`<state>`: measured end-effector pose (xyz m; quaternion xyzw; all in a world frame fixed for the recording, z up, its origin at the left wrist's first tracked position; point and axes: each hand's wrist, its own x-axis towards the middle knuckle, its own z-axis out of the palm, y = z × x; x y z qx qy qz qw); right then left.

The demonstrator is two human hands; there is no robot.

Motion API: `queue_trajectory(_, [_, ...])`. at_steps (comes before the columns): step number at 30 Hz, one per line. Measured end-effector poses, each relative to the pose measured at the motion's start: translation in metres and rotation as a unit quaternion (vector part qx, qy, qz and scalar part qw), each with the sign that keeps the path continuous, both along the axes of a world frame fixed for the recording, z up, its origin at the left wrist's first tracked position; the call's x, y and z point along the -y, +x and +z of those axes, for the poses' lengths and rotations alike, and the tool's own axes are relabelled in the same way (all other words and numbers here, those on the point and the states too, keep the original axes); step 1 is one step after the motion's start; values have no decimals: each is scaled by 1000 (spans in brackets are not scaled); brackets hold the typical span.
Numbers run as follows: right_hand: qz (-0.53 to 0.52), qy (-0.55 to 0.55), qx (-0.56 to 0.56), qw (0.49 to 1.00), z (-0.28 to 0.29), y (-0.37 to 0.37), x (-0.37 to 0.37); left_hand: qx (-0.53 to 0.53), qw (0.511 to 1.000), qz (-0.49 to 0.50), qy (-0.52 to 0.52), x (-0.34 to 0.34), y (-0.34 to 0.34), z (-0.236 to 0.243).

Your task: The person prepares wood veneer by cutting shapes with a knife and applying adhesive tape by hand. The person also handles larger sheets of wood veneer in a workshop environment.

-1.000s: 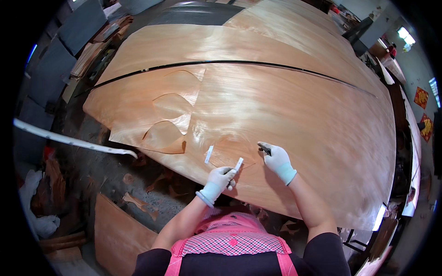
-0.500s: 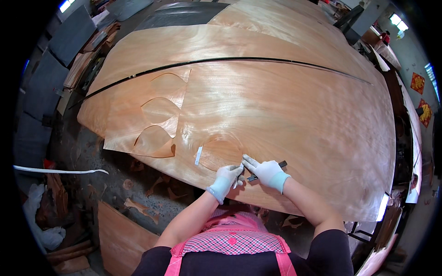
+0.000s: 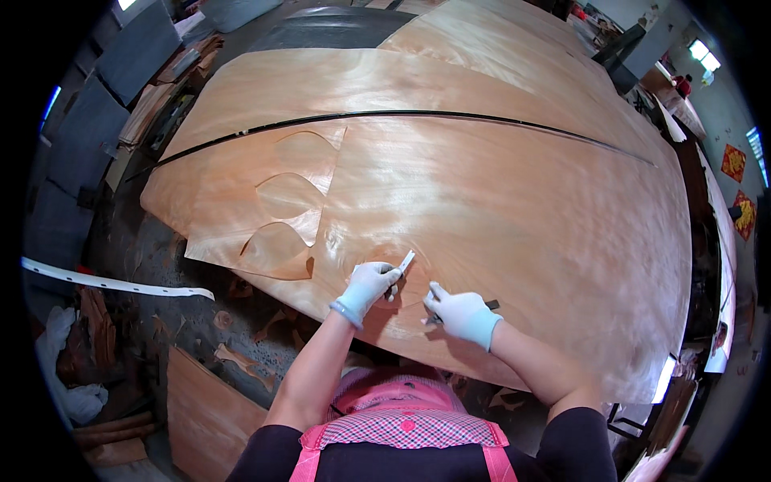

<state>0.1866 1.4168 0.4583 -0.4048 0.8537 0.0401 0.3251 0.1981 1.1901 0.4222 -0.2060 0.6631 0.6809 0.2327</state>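
My left hand [image 3: 371, 287], in a white glove, pinches a short white strip [image 3: 408, 263] just above the wood veneer sheet [image 3: 482, 217]. Faint curved lines mark the veneer around it. To the right, my gloved right hand [image 3: 459, 314] is closed around a slim dark tool [image 3: 494, 304]; one end shows behind the fingers and the other by the fingertips. The palm hides its middle, so its kind is unclear. Further left lies a smaller veneer piece [image 3: 210, 233] with leaf-shaped cut outlines, its edge curling up.
A long thin black strip [image 3: 385, 113] lies across the veneer. A dark sheet [image 3: 321, 30] is at the back. On the left, a white slotted strip [image 3: 120, 283] juts out above a floor with veneer scraps [image 3: 241, 365]. A wood board [image 3: 210, 410] leans at the lower left.
My left hand has moved left and forward, and the white strip now points up from its fingers. My right hand has curled its fingers and shifted slightly nearer. The view has shifted a little.
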Motion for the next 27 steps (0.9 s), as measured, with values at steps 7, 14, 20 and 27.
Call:
queue_trajectory(7, [-57, -70, -22, 996, -4, -34, 40, 53, 998, -4, -29, -2, -11, 0])
queue_trajectory(14, [-45, -6, -21, 999, -7, -28, 51, -147, 833, -176, -504, -9, 6, 11])
queue_trajectory(20, [-57, -48, -48, 996, -11, -22, 49, 10, 957, -102, -271, 44, 36, 8])
queue_trajectory(27, [2, -71, 13, 997, -6, 26, 51, 105, 992, 71, -10, 19, 78, -26])
